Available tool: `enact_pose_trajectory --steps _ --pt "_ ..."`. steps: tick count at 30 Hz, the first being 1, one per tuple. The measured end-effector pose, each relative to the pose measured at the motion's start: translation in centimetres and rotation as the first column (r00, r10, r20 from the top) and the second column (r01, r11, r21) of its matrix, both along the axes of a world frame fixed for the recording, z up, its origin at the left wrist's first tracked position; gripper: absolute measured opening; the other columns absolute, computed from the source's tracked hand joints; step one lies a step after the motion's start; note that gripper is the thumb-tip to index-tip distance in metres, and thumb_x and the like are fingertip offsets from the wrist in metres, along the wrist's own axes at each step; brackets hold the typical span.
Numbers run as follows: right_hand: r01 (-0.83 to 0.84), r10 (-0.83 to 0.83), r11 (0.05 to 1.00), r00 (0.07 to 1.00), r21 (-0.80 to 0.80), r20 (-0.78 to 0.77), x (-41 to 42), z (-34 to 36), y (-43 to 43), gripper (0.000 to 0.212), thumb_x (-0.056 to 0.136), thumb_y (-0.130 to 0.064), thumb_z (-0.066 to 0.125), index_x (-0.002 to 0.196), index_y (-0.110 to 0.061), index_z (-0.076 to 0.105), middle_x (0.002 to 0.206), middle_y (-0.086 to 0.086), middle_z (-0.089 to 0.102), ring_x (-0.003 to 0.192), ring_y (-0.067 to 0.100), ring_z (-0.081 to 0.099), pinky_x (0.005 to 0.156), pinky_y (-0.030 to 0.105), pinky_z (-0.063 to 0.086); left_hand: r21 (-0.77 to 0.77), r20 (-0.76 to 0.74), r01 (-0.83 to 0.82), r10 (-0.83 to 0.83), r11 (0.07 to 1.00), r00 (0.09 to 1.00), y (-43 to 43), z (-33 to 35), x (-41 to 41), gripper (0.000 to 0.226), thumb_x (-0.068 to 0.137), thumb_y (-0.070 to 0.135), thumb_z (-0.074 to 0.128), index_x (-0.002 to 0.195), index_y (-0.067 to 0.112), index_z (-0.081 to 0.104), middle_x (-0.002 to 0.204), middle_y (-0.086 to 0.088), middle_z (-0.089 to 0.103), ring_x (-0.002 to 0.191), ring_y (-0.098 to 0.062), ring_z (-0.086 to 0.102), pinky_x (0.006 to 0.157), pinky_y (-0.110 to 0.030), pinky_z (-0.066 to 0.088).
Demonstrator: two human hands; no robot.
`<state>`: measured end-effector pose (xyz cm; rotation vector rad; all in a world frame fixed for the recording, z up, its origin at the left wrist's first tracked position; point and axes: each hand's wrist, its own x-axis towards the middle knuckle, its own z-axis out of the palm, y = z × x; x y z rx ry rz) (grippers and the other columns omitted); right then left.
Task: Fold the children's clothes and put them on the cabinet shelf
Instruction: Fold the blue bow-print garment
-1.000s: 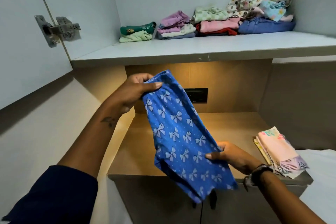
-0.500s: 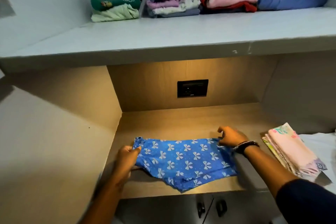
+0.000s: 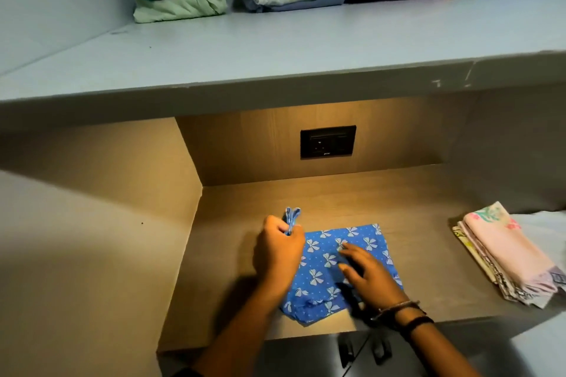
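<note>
Your blue bow-print cloth (image 3: 318, 272) lies on the wooden counter (image 3: 413, 211), long side running from near you toward the black wall socket (image 3: 327, 142). Your left hand (image 3: 277, 249) pinches its raised far-left corner; your right hand (image 3: 367, 275) rests flat and open on it. Bare wood lies between the cloth and the socket.

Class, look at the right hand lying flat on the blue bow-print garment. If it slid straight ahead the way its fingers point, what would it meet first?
The right hand points up-left across the blue garment. Going on, it would probably meet the left hand, which pinches a bunched edge of the fabric. Depth is hard to judge.

Single head view, close, looking forward-down into wooden niche (image 3: 306, 199) below shelf (image 3: 275, 49).
</note>
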<state>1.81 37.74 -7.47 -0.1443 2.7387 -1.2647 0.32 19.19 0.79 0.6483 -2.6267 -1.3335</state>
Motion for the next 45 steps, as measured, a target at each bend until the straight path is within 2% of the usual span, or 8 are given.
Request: enact_pose_trajectory --steps 5,9,18,22,27,31,37,45 --pt "0.402 -0.419 0.826 0.907 -0.396 0.046 0.0 0.5 5.4 0.013 0.091 -0.013 0.062 0.086 -0.023 0.07 0.097 0.003 0.072 0.092 0.021 0.067 0.078 0.03 0.051 0.533 -0.006 0.262 -0.306 0.804 0.952 7.4 0.3 0.8 0.028 0.09 0.036 0.065 0.1 0.01 0.059 0.09 -0.008 0.067 0.074 -0.021 0.067 0.058 -0.026 0.051" --pt "0.478 -0.497 0.837 0.868 -0.266 -0.005 0.3 0.6 9.5 0.015 0.092 -0.024 0.059 0.079 -0.027 0.065 0.084 -0.004 0.068 0.083 0.019 0.065 0.064 0.026 0.045 0.482 0.002 0.176 -0.202 0.858 0.979 6.3 -1.0 0.4 0.029 0.097 0.043 0.052 0.115 0.02 0.058 0.111 -0.003 0.063 0.1 -0.021 0.064 0.08 -0.036 0.054" --pt "-0.142 0.188 0.895 0.98 0.423 -0.067 2.0 1.2 1.8 0.061 0.084 -0.068 0.039 0.125 -0.025 0.051 0.134 -0.004 0.052 0.131 0.02 0.042 0.115 0.043 0.027 0.156 0.36 -0.025 -0.034 0.987 0.932 2.6 -7.5 -2.1 0.038 0.076 0.048 0.069 0.09 0.017 0.053 0.087 -0.001 0.067 0.072 -0.02 0.068 0.063 -0.03 0.053" --pt "-0.132 0.143 0.82 0.989 0.557 0.023 2.3 0.8 -2.0 0.088 0.081 -0.078 0.016 0.135 -0.017 0.048 0.152 0.014 0.035 0.147 0.03 0.014 0.116 0.057 -0.011 0.346 0.351 0.015 -0.145 0.938 0.925 2.6 -8.0 -3.9 0.013 0.076 0.012 0.072 0.073 0.002 0.065 0.067 -0.014 0.067 0.06 -0.023 0.065 0.062 -0.035 0.056" --pt "-0.053 0.058 0.861 0.998 0.505 0.007 3.2 2.0 -4.4 0.106 0.066 -0.088 0.019 0.141 -0.016 0.039 0.148 0.015 0.04 0.143 0.031 0.025 0.118 0.057 0.003 0.361 0.267 0.125 -0.23 0.924 0.936 2.9 -5.0 -3.1 0.011 0.08 0.011 0.059 0.069 0.01 0.056 0.036 -0.001 0.047 0.027 -0.013 0.038 0.034 -0.013 0.027" --pt "0.065 -0.078 0.96 0.996 0.271 0.037 4.6 2.5 -6.2 0.062 0.073 -0.056 0.046 0.124 -0.021 0.047 0.118 0.004 0.063 0.113 0.028 0.058 0.095 0.04 0.046 0.354 0.248 0.19 -0.288 0.916 0.925 3.4 -3.0 -2.7 0.014 0.079 0.009 0.057 0.065 0.01 0.055 0.041 -0.002 0.047 0.025 -0.011 0.037 0.031 -0.013 0.025" --pt "0.394 -0.287 0.835 0.908 -0.385 0.306 3.3 2.6 -2.6 0.02 0.079 0.004 0.05 0.078 -0.011 0.063 0.069 0.006 0.062 0.062 0.02 0.057 0.057 0.032 0.047 0.283 0.27 0.208 -0.286 0.936 0.919 5.4 -1.2 -3.5 0.023 0.075 0.021 0.056 0.054 0.01 0.054 0.026 0.005 0.044 0.017 -0.011 0.031 0.032 -0.008 0.024" --pt "0.615 -0.215 0.599 0.741 -0.513 0.636 2.7 0.9 2.7 0.02 0.084 -0.016 0.055 0.094 -0.003 0.066 0.071 0.024 0.069 0.057 0.034 0.065 0.051 0.042 0.054 0.143 0.255 0.322 -0.35 0.936 0.902 10.8 -2.6 -4.6 0.031 0.076 0.044 0.057 0.066 0.015 0.059 0.06 -0.006 0.064 0.045 -0.02 0.051 0.054 -0.027 0.042"
